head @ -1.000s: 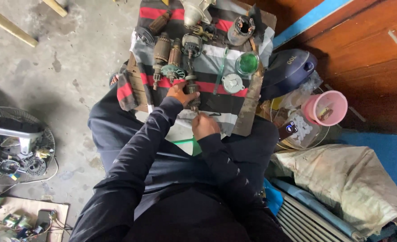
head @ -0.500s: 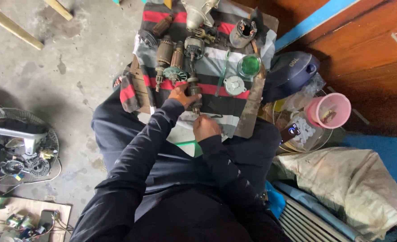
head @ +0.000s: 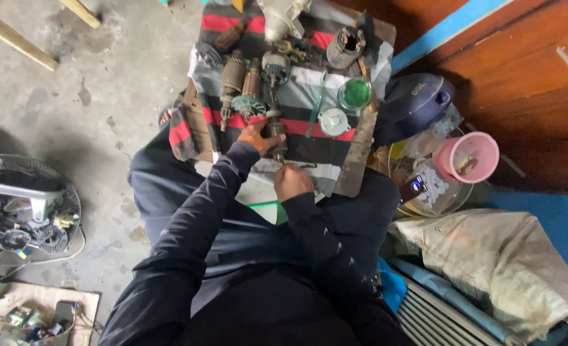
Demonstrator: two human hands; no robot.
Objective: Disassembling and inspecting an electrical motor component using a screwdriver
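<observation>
The left hand [head: 256,137] is wrapped around a small motor rotor [head: 275,131] that lies on the striped cloth [head: 309,131] over the board across the person's lap. The right hand [head: 292,181] is closed just below it, at the near end of the rotor's shaft; it seems to pinch a thin tool there, but the view is too small to be sure. The rotor looks like steel and copper, so it is likely heavy for its size, stiff, and rather greasy. Its winding wires would be the fragile part. The thick iron core is the safest place to grip, not the thin shaft. More rotors [head: 233,80] lie further up the cloth, beside a green lid [head: 354,93]
</observation>
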